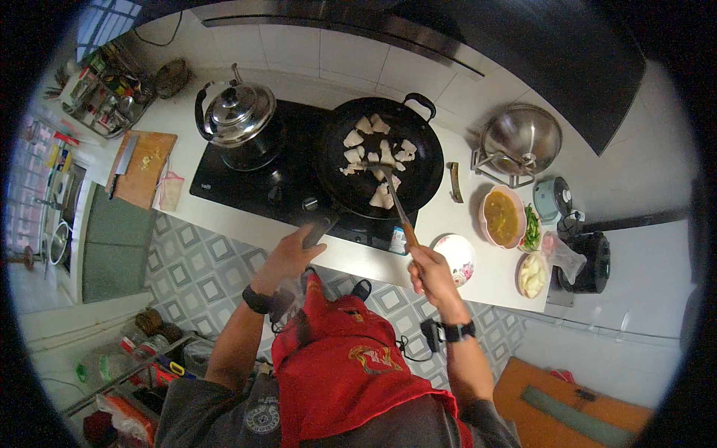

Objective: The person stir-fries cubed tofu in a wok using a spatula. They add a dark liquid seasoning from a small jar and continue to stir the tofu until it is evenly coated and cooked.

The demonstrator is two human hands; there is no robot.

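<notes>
My left hand [291,255] grips the dark handle [320,232] of a black wok [414,173] on the cooktop's right side. My right hand [432,274] is closed round the wooden handle of a metal spatula [399,204], whose blade rests among the food in the wok. Pale pieces of meat [382,196] lie spread over the wok's bottom. Just right of the spatula handle, a white floral plate [455,252] sits on the counter. Further right are a pink bowl of yellowish-brown liquid [501,218], cut green peppers [531,227] and a bowl of pale cut pieces [532,275].
A steel kettle [241,115] stands on the left of the black glass cooktop [252,193]. Further left, a cleaver [126,157] lies on a wooden cutting board [151,182]. A steel wok or basin [521,140] leans in a rack at the back right. The range hood [549,67] hangs above.
</notes>
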